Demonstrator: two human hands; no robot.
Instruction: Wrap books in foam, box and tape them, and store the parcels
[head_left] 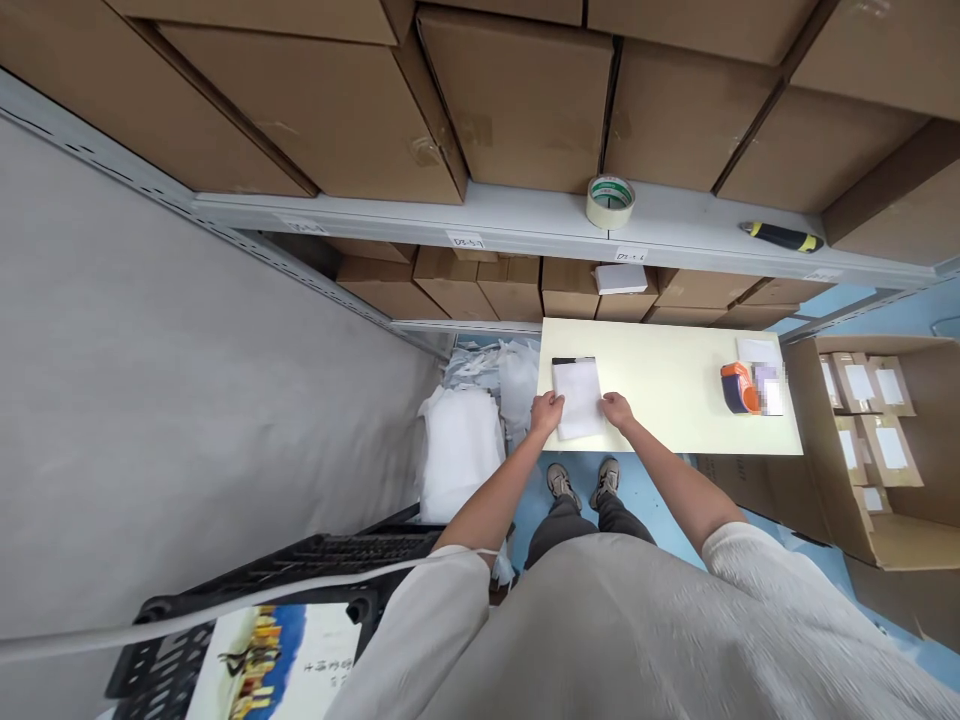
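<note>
A white, thin foam-like pouch or sheet [579,402] lies near the left end of the cream table [667,385], with a dark edge showing along its far side. What is inside or beneath it I cannot make out. My left hand [548,411] pinches its left edge, fingers curled. On the opposite edge, my right hand [616,409] is closed at the side of the same white pouch. Toward the table's right end stands an orange and dark purple tape dispenser [739,388], beside a partly blurred light-purple and white item [769,388].
Piles of white foam pouches [461,450] sit left of the table. A large carton [821,440] at right holds several small labelled boxes. The shelf [525,208] ahead carries cartons, a tape roll [610,203] and a utility knife [782,237]. A black crate [300,565] stands lower left.
</note>
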